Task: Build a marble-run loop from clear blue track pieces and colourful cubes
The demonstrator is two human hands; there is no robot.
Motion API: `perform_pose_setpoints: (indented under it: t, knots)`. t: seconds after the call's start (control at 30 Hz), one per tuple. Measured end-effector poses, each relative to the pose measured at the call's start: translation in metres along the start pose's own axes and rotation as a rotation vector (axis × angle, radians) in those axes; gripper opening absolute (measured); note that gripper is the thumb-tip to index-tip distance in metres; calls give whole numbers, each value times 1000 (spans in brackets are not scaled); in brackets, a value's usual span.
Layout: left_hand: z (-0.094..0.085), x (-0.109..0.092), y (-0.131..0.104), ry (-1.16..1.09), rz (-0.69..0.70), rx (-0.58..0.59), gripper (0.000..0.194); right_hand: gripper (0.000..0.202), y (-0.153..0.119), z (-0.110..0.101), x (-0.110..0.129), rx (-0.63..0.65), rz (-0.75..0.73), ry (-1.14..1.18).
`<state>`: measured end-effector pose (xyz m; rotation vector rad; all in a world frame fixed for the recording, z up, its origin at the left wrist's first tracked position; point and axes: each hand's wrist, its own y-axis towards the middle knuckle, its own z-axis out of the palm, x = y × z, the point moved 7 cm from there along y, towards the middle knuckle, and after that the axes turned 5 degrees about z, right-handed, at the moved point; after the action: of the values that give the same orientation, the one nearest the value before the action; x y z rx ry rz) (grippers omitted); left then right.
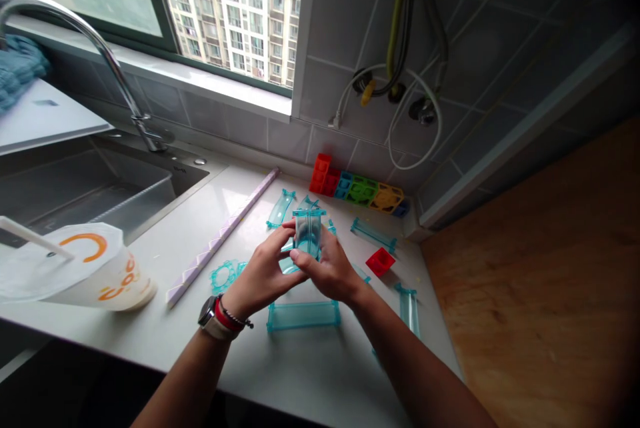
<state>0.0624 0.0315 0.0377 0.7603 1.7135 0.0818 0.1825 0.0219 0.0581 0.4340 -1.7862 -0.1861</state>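
Observation:
Both of my hands hold one clear teal plastic piece upright above the counter. My left hand has its fingers against the piece's left side and lower part. On the right side, my right hand grips it, with the thumb across its lower front. Other teal pieces lie around: a long one just below my hands, a ring-shaped one to the left, one behind, and one at the right. A small red block rests right of my right hand.
Joined coloured blocks stand by the tiled wall. A long pale purple strip lies left of my hands. A large drink cup with a straw stands near the sink and faucet. A wooden panel borders the right.

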Motion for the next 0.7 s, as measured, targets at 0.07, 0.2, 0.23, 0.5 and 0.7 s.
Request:
perform_pose_setpoints:
  t: [0.07, 0.2, 0.23, 0.5, 0.7]
  knots:
    - [-3, 0, -3, -77, -29, -12, 61, 39, -1, -2, 0, -68, 5, 6]
    - [-19, -13, -7, -188, -73, -65, 54, 33, -1, -9, -6, -167, 101, -71]
    - [-23, -17, -8, -218, -89, -100, 49, 34, -1, -9, -8, -181, 139, -119]
    - [-18, -20, -12, -103, -156, -334, 63, 46, -13, 32, -3, -185, 164, -522]
    - [-27, -15, -8, -146, -136, -398, 53, 77, -42, 11, 11, -54, 117, -541]
